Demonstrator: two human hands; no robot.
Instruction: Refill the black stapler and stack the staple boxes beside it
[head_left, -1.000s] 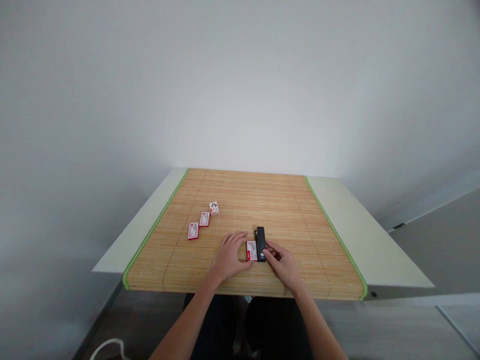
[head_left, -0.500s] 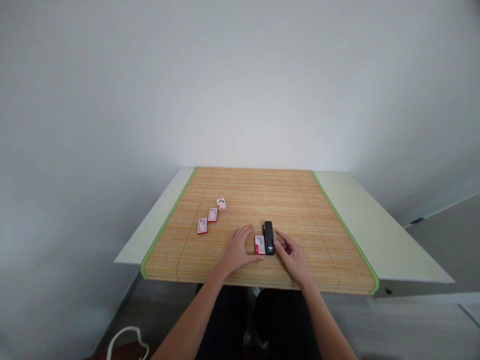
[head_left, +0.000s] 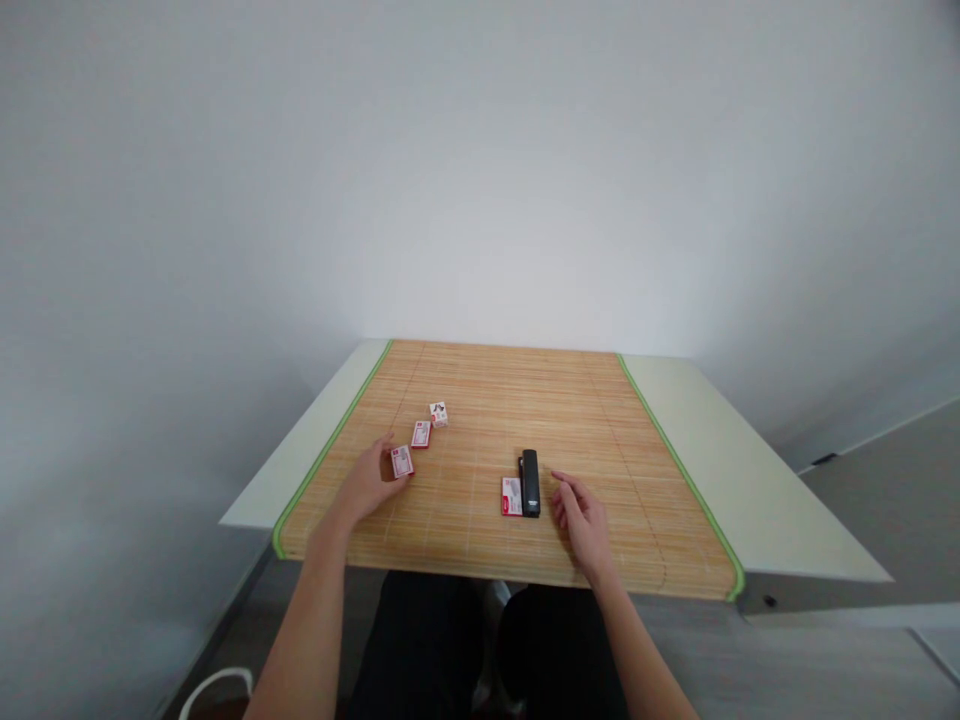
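A black stapler lies on the bamboo mat, with a small red-and-white staple box flat against its left side. My right hand rests on the mat just right of the stapler, fingers loosely apart, holding nothing. My left hand has reached out to the left and its fingertips touch another red-and-white staple box. Behind that box lie a second one and a small white box, in a diagonal row.
The mat has green edging and covers the middle of a pale table that stands against a white wall. A white cord loop lies on the floor at lower left. My dark-clothed legs are under the table's near edge.
My left hand has left the box beside the stapler and swung left to the nearest box of the row. My right hand has drawn back slightly from the stapler.
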